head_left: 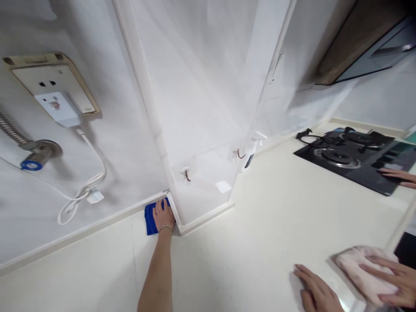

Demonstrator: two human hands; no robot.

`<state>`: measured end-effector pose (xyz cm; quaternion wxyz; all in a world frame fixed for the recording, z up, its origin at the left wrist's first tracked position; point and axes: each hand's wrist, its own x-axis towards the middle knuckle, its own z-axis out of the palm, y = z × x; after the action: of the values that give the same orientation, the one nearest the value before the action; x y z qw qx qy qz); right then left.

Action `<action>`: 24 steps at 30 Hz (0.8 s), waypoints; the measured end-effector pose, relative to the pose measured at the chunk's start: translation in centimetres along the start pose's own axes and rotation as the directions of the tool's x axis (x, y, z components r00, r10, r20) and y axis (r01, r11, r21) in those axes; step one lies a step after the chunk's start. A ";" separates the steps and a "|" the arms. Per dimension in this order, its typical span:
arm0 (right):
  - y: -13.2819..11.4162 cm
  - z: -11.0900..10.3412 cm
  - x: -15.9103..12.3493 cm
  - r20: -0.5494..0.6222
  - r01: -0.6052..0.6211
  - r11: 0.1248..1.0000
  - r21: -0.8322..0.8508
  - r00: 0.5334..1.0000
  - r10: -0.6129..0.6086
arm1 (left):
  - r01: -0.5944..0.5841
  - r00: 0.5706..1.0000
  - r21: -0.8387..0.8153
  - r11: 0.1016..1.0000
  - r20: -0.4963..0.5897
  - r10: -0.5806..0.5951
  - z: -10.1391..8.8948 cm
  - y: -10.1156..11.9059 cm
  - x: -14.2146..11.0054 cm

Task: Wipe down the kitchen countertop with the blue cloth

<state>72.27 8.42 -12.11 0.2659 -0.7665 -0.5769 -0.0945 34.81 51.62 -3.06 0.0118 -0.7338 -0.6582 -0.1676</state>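
Note:
My left hand point(164, 216), with a thin bracelet at the wrist, presses on a folded blue cloth point(150, 220). The cloth lies on the pale countertop point(201, 268), in the corner between the back wall and a white boxed-out column point(204, 186). At the bottom right, my right hand point(318, 290) rests on the same countertop with its fingers stretched out and nothing visible in them. Part of it is cut off by the frame's lower edge. Beside it lies a pale pink cloth point(357, 268) under another person's hand point(396, 281).
A black gas hob point(344, 156) is at the right, with another hand point(401, 175) touching it. A white spray bottle point(248, 158) stands behind the column. On the left wall are a socket with a plugged adapter point(58, 108), a looped white cable point(86, 190) and a blue-capped valve point(35, 160).

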 end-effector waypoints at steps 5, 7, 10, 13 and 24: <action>-0.7 -0.4 0.5 0.020 -0.040 0.999 0.003 0.999 0.040 | -0.019 0.999 -0.010 1.000 0.028 0.019 0.0 -0.2 0.1; -1.1 -0.5 0.8 0.011 -0.045 0.999 0.014 0.999 0.045 | -0.047 0.998 -0.018 0.999 0.037 0.048 -0.4 -0.4 -0.8; -1.5 -0.6 1.1 -0.002 -0.058 0.998 0.013 0.998 0.058 | -0.099 0.994 -0.022 0.995 0.034 0.100 -1.4 -0.6 -3.5; -1.9 -0.6 1.2 -0.039 -0.051 0.999 0.001 0.998 0.051 | -0.140 0.990 -0.007 0.990 0.030 0.140 -2.4 -0.6 -7.9; -2.3 -0.9 1.4 -0.100 -0.016 1.000 -0.006 0.995 0.015 | -0.305 0.948 -0.061 0.950 0.071 0.309 -3.3 4.1 -26.5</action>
<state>70.69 9.60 -10.01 0.2925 -0.7661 -0.5567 -0.1326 35.96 24.82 -6.07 -0.0066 -0.8335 -0.5316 -0.1507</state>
